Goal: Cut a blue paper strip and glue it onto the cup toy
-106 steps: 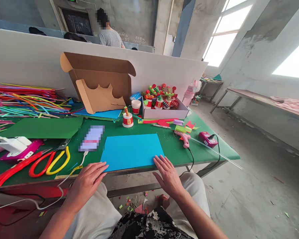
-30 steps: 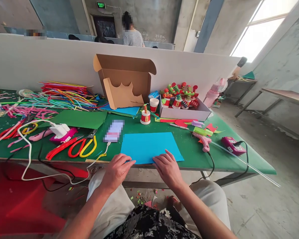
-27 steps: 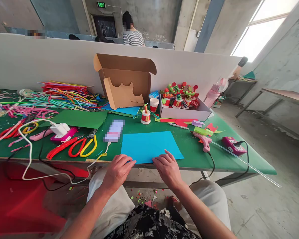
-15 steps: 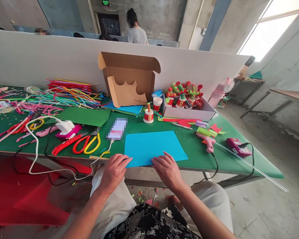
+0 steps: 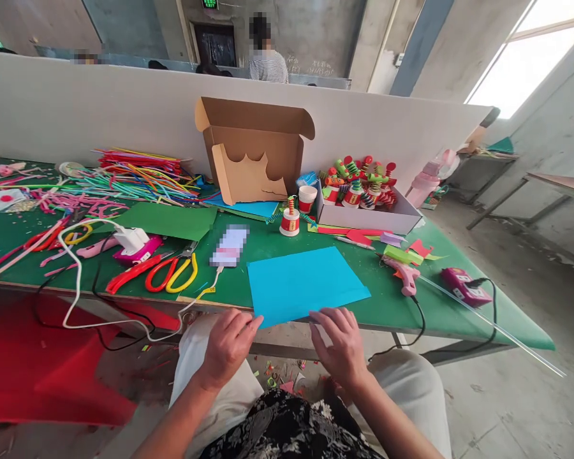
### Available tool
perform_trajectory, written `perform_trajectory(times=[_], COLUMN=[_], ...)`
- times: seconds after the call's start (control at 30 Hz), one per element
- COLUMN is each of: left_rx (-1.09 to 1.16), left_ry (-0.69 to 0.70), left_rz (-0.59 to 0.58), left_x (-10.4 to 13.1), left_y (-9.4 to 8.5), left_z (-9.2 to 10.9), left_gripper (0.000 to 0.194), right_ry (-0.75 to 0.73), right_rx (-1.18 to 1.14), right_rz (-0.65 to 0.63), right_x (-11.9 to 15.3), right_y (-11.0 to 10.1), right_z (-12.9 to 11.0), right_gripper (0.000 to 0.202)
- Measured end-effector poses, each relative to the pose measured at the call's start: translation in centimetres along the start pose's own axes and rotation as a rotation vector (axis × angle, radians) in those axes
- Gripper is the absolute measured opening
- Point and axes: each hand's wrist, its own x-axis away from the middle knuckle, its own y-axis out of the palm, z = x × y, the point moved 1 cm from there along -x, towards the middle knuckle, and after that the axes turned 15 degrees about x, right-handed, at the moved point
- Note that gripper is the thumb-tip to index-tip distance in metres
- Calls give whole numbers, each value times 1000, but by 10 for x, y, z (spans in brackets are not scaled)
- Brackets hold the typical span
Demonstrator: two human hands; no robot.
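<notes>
A blue paper sheet (image 5: 306,284) lies on the green table, its near edge jutting past the table's front. My left hand (image 5: 233,341) pinches the sheet's near left corner between thumb and fingers. At the near edge, further right, my right hand (image 5: 338,338) has its fingers together and bent, with the fingertips touching the paper. Behind the sheet stands a small red and white cup figure (image 5: 289,222) with spring-like arms. A phone (image 5: 229,245) with a white cable lies left of the sheet.
Scissors (image 5: 182,273), red-handled pliers (image 5: 132,274) and a green sheet (image 5: 165,220) lie left. A cardboard box (image 5: 253,153) and a box of cup figures (image 5: 370,217) stand behind. A pink glue gun (image 5: 404,274) and purple power block (image 5: 466,288) are right.
The blue sheet has turned slightly, its left corner coming nearer to me. Both hands have moved slightly down. The whole view has shifted a little.
</notes>
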Motion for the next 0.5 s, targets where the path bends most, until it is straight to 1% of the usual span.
perform_trajectory(times=[0.07, 0.13, 0.17, 0.2, 0.23, 0.27, 0.3, 0.33, 0.37, 0.43, 0.5], left_rx=[-1, 23, 55, 103, 158, 208, 238, 236, 194, -12, -253], left_ry=[-3, -5, 1, 12, 23, 32, 26, -1, -45, -240, -410], left_rz=[9, 1, -16, -44, -75, -98, -105, -96, -61, 2, -8], left_x=[-2, -2, -2, -1, 0, 0, 1, 1, 1, 2, 5], left_y=[9, 20, 24, 26, 26, 23, 16, 6, -8, -40, -71], left_z=[14, 33, 42, 50, 56, 57, 52, 41, 24, -26, -82], left_gripper=[19, 17, 17, 16, 16, 19, 23, 27, 28, 27, 26], right_ry=[329, 677, 821, 931, 1005, 1050, 1074, 1086, 1093, 1106, 1112], right_rx=[-316, -701, -873, -1009, -1103, -1152, -1167, -1164, -1154, -1136, -1126], right_rz=[-143, -315, -382, -426, -448, -456, -459, -459, -461, -477, -511], right_x=[11, 21, 25, 27, 29, 31, 32, 33, 34, 36, 37], right_y=[-3, 0, 4, 7, 11, 13, 15, 15, 15, 11, 7], right_z=[-10, -19, -23, -25, -26, -25, -23, -21, -19, -14, -13], right_gripper=[31, 39, 44, 49, 53, 55, 55, 55, 55, 55, 55])
